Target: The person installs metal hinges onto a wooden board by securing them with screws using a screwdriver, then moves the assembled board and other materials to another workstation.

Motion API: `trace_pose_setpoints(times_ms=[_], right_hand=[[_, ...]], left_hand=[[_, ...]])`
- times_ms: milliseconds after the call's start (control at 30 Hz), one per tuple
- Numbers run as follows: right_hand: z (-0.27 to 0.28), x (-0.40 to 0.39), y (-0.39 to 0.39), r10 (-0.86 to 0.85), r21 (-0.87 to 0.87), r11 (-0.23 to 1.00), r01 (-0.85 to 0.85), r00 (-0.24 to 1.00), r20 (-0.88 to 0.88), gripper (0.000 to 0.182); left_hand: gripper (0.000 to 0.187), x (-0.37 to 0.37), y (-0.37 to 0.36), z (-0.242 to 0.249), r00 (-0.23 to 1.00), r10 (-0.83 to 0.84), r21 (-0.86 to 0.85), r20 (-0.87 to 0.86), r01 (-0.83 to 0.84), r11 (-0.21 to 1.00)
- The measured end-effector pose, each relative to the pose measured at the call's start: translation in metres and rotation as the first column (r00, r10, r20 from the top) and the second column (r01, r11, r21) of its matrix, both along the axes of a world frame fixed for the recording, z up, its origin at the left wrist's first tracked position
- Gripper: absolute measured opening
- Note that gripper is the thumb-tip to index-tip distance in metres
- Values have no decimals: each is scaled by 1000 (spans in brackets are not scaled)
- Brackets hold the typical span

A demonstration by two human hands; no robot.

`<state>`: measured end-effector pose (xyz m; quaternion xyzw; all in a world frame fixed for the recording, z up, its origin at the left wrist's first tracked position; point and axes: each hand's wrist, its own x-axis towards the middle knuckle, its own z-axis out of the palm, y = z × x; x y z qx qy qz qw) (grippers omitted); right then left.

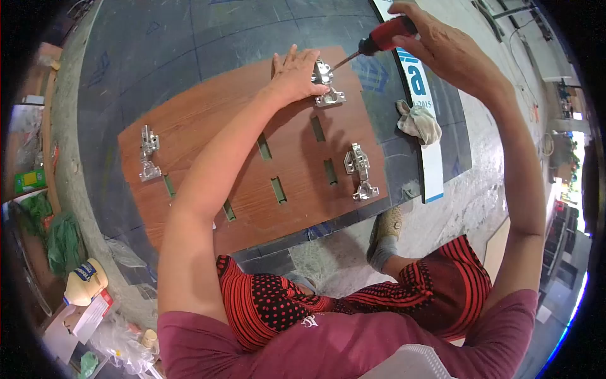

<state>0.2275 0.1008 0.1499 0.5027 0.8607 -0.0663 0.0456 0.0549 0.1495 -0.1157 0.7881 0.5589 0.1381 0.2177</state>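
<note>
A brown wood-look board [252, 208] with rectangular cutouts lies before me. At its far edge, a metal cabinet hinge [329, 96] rests on it. My left hand [293, 79] leans on the board, its thumb and forefinger bracing that hinge and its other fingers spread. My right hand [435, 47] is closed around the red handle of a screwdriver [385, 36]. The screwdriver's shaft slants down to the left, its tip at the hinge; the exact contact is too small to see. Other cabinet hinges lie at the board's left [149, 155] and right [360, 170].
A dark sheet-covered table [151, 50] supports the board. A crumpled cloth [420, 123] lies on a white lettered strip [432, 170] at the right. Bottom left are a cream bottle [86, 284] and green plastic bags [63, 243]. My shoe [385, 227] is below the table's near edge.
</note>
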Motion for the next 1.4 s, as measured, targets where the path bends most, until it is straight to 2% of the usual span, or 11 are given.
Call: trace_pose_setpoints(times_ms=[300,367,500,633,767,833,933,1033,1167,1233,1400], right_hand=[[-54,20,62,180,651,746,-141,984,7,37],[-25,-3,34,-15,104,994,43,965,-263,31],[-44,24,58,503,337,844,-418,835,-225,22],[2,4,25,74,-53,995,-87,973,-217,22],[-33,-2,42,-206,150,967,206,978,-19,22],[-48,17,43,234,258,959,-114,834,-500,25],[-49,3,11,207,482,876,23,884,-418,30],[-2,13,26,-115,-50,992,113,992,-58,31],[-27,15,25,-167,82,977,195,950,-265,27],[-41,32,35,279,248,944,-219,930,-238,23],[-27,12,22,-23,98,993,59,942,-336,28]], left_hand=[[91,4,-5,13,997,33,-71,-67,-38,997],[90,3,-6,15,997,36,-74,-64,-41,996],[89,5,-8,17,997,56,-86,-57,-61,994],[89,6,-7,15,997,54,-74,-51,-58,996],[89,7,-6,16,995,55,-75,-79,-61,995],[90,7,-7,16,995,51,-82,-83,-58,995],[91,7,-8,17,996,47,-88,-75,-54,995],[91,8,-8,19,995,50,-100,-88,-59,993],[91,7,-8,19,994,53,-101,-99,-63,993],[91,8,-7,18,994,49,-90,-101,-58,994],[92,7,-6,13,993,40,-82,-113,-49,995]])
